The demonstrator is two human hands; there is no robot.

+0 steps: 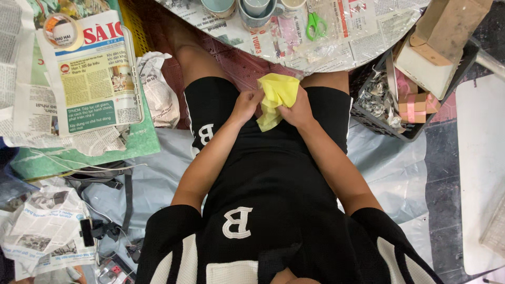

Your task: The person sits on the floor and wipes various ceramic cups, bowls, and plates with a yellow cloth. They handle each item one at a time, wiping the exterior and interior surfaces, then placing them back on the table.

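Both hands meet over the lap. The left hand and the right hand each pinch a side of a crumpled yellow sheet, which hangs between them above the black shorts. Green scissors lie on the papered table ahead. Folded newspapers rest to the left; a dark basket sits to the right.

Black short-sleeved top w/ white letter mark at 6 o'clock, white panels at shoulders; black shorts, white letter at 9 o'clock, poss. white side stripe.
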